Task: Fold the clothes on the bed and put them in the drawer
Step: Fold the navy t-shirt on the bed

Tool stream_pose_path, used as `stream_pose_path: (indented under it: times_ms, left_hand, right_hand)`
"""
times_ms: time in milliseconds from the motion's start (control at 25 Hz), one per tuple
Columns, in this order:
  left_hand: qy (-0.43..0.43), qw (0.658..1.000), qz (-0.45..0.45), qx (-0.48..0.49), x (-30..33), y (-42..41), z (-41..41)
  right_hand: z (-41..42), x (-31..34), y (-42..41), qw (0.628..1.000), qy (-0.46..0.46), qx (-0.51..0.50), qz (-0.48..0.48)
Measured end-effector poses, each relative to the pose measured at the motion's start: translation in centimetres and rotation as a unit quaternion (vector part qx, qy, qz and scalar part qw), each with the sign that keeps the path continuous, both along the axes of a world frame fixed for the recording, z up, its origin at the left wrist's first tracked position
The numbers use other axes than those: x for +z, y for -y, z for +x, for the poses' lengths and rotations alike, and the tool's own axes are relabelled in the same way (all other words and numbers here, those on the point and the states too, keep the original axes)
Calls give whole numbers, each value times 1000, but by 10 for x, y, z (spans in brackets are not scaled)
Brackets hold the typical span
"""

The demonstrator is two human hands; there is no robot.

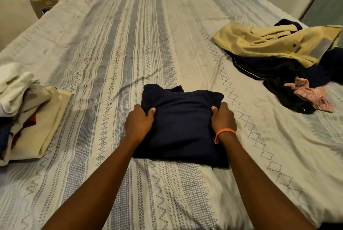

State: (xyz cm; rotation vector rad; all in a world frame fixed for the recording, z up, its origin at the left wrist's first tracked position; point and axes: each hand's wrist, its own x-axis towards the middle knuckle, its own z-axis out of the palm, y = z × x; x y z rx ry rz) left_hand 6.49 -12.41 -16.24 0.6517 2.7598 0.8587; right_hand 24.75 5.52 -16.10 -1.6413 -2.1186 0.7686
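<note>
Forearms: both bare, reaching from the near edge of the bed (115, 44) forward to the navy garment (181, 127), roughly parallel.
Left hand (139, 121): knuckles up, fingers curled under the garment's left edge, thumb (151, 111) pressed on top, so it grips a bunched fold.
Right hand (223, 118): mirrors it on the garment's right edge, thumb on top, fingers tucked below, gripping the cloth; an orange thread bracelet (223, 132) circles the wrist.
Navy garment: soft dark knit, folded to a rough rectangle, lying flat in the near middle of the bed; long axis runs away from the person, the far end rumpled and uneven.
Bed: covered by a pale woven sheet with grey stripes and diamond and zigzag bands running lengthwise.
Folded stack (27, 111): left of the navy garment, at the bed's left edge; cream, white and red cloth in layers.
Unfolded heap (278, 51): right of and beyond the navy garment; yellow heavy fabric over dark pieces, with a pink printed item (313, 96) at its near side.
</note>
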Motion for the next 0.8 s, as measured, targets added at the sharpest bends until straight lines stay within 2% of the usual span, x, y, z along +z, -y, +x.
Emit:
stream_pose_path:
  times_ms: [80, 200, 360, 440, 520, 600, 680, 800]
  left_hand:
    - [-37, 999, -15, -18, -3, -3, 0]
    - [-42, 997, 37, -47, 4, -15, -3]
    - [-6, 998, -65, -13, 0, -19, -7]
    - [59, 995, -71, -26, 5, -22, -16]
    - [212, 977, 15, -5, 13, -24, -30]
    - [333, 941, 59, 20, 16, -24, -41]
    - [376, 926, 41, 21, 19, -24, -42]
    - [399, 914, 65, 1, 42, -21, -19]
  right_hand:
    - [-4, -2, 2, 1000, 23, -3, 12]
    - [2, -1, -3, 998, 12, -38, 43]
    - [11, -10, -6, 997, 42, -50, 35]
    - [17, -11, -9, 1000, 10, -23, -13]
    - [30, -11, -21, 994, -67, 24, -83]
    - [45, -8, -44, 961, -175, 68, -201]
    - [52, -5, -63, 907, -234, 115, -330]
    - [57, 7, -63, 854, -292, 167, -397]
